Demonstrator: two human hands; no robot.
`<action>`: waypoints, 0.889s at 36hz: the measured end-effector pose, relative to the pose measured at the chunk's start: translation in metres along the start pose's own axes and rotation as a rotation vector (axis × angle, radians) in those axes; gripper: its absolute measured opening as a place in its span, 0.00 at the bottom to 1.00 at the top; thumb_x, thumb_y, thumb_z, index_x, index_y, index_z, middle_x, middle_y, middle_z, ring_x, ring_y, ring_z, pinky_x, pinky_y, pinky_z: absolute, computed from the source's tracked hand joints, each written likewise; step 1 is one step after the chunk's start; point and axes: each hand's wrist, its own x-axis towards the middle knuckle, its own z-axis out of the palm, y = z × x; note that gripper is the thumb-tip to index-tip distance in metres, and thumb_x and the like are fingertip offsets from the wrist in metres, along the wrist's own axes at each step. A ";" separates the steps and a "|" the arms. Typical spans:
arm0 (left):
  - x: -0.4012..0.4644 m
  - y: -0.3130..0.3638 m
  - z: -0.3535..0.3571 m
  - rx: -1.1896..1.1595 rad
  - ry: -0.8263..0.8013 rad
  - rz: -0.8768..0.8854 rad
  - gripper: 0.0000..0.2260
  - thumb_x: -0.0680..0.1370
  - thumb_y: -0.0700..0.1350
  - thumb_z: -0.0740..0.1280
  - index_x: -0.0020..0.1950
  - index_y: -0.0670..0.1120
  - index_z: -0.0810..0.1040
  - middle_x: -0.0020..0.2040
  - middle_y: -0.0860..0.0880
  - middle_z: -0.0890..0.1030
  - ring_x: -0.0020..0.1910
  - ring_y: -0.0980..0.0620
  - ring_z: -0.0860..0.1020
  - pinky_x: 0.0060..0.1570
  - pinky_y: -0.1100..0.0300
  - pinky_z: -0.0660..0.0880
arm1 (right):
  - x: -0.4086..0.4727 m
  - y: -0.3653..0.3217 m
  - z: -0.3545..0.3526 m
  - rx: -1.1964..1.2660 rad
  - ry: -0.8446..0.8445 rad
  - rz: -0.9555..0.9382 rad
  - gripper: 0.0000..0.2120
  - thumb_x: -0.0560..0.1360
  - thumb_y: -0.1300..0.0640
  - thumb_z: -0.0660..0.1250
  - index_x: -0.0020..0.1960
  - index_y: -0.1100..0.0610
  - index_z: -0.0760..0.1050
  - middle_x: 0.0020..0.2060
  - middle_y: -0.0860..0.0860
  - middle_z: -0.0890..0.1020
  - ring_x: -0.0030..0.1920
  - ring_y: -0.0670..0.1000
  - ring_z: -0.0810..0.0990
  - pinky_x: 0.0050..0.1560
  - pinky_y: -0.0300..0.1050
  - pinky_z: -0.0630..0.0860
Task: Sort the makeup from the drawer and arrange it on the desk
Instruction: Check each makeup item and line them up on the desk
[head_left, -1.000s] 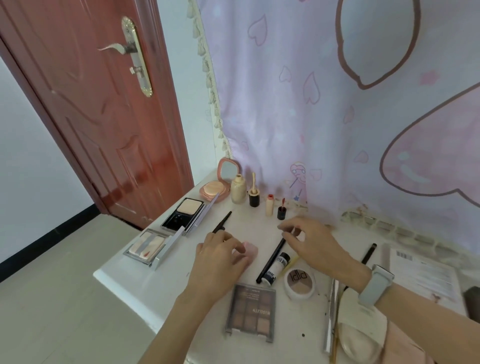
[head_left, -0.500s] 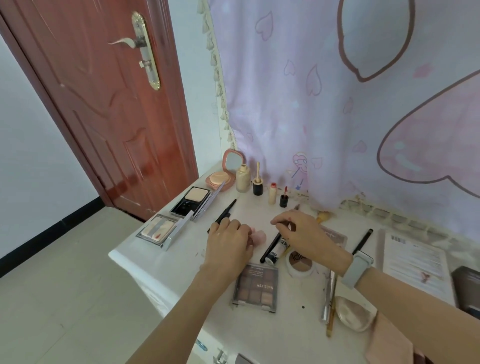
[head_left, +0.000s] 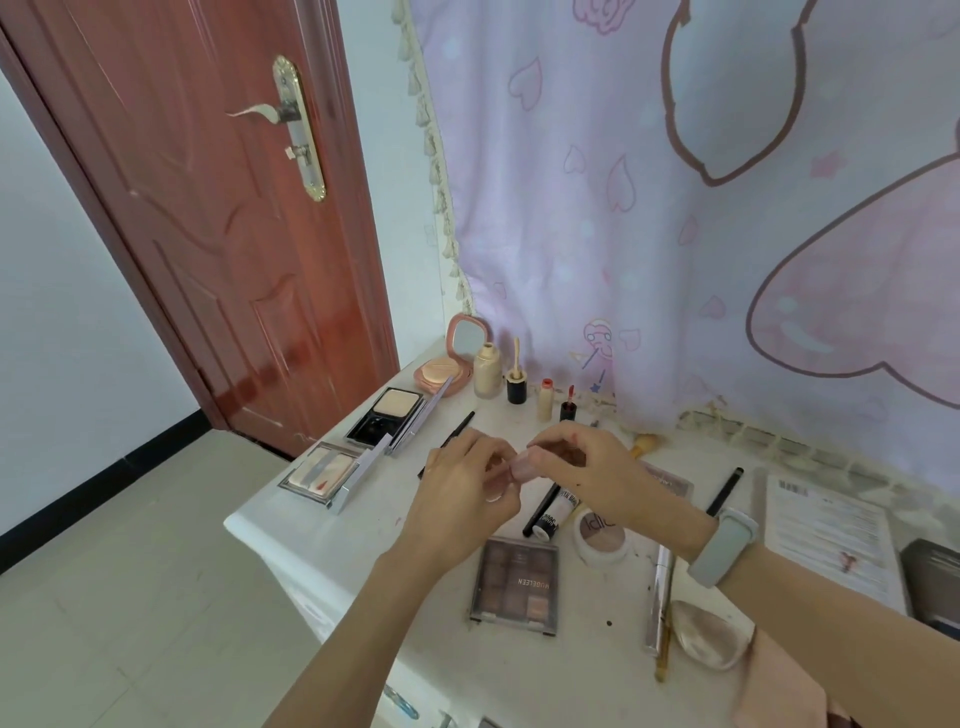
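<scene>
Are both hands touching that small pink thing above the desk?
Touching. The head view shows left hand and right hand each pinching the small pink item between their fingertips.

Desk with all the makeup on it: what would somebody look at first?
Probably the two hands meeting above the middle of the desk: the left hand and the right hand both pinch a small pale pink thing. Next, the big pink curtain with hearts behind it. Then the eyeshadow palette lying flat just below the hands.
</scene>
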 end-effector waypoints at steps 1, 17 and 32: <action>0.000 0.001 -0.001 -0.071 -0.012 -0.006 0.09 0.71 0.39 0.69 0.50 0.43 0.77 0.47 0.49 0.77 0.45 0.53 0.76 0.45 0.65 0.67 | 0.000 -0.003 -0.001 0.058 0.007 0.007 0.01 0.73 0.49 0.67 0.44 0.45 0.75 0.39 0.45 0.81 0.37 0.41 0.78 0.40 0.34 0.75; -0.002 0.022 -0.004 -0.031 -0.048 0.107 0.08 0.79 0.44 0.61 0.55 0.43 0.75 0.35 0.54 0.72 0.33 0.54 0.68 0.33 0.52 0.71 | -0.002 -0.014 -0.008 0.142 0.008 0.090 0.07 0.76 0.53 0.66 0.46 0.56 0.74 0.25 0.44 0.78 0.24 0.38 0.73 0.28 0.30 0.68; 0.001 0.022 0.001 -0.103 -0.058 0.025 0.10 0.79 0.48 0.62 0.54 0.43 0.75 0.37 0.50 0.77 0.35 0.51 0.72 0.36 0.53 0.71 | 0.001 -0.015 -0.015 0.155 -0.013 0.105 0.05 0.75 0.56 0.67 0.44 0.56 0.73 0.22 0.41 0.77 0.24 0.37 0.72 0.29 0.30 0.68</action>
